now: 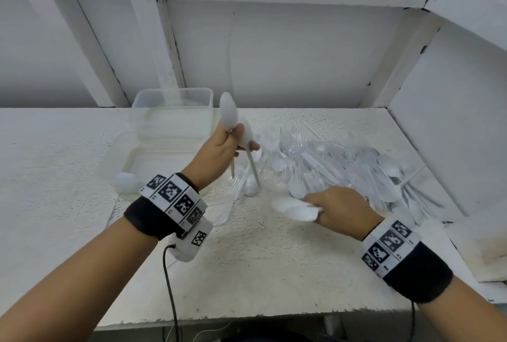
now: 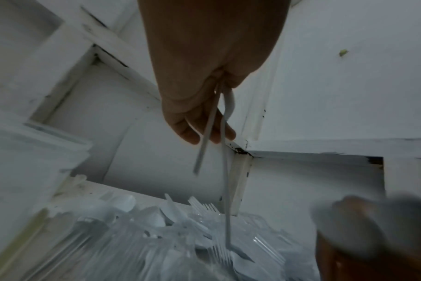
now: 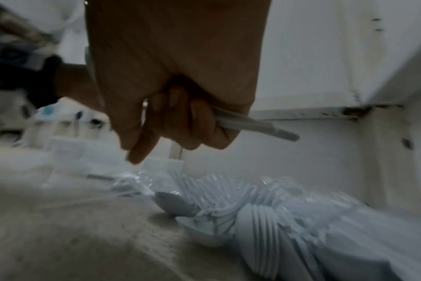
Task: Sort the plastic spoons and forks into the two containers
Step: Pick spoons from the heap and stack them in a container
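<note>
We hold two white spoons (image 1: pixel 230 116) upright in our left hand (image 1: pixel 219 149), bowls up and handles hanging down, fingers curled round the necks; the left wrist view shows the two thin handles (image 2: pixel 212 121) splaying apart below the fingers. Our right hand (image 1: pixel 340 207) is closed round a small bundle of white spoons (image 1: pixel 296 208), bowls pointing left, handle ends sticking out past the little finger in the right wrist view (image 3: pixel 264 127). It hovers just above the near edge of the mixed pile (image 1: pixel 343 166) of spoons and clear forks, which lies toward the table's right side, near the back.

The two clear containers (image 1: pixel 170 122) sit at the table's back left, one behind the other; the nearer one (image 1: pixel 129 160) has a spoon bowl (image 1: pixel 126 179) showing at its front corner. Most of the sorting is left to do, by our reckoning.

What could go wrong: the left-hand spoons are held loosely and splayed, so one may slip out on the way to the container. The clear forks are hard to tell from clear spoons in the pile, so a fork could ride along in a bundle. The containers are light and could skid if knocked.
</note>
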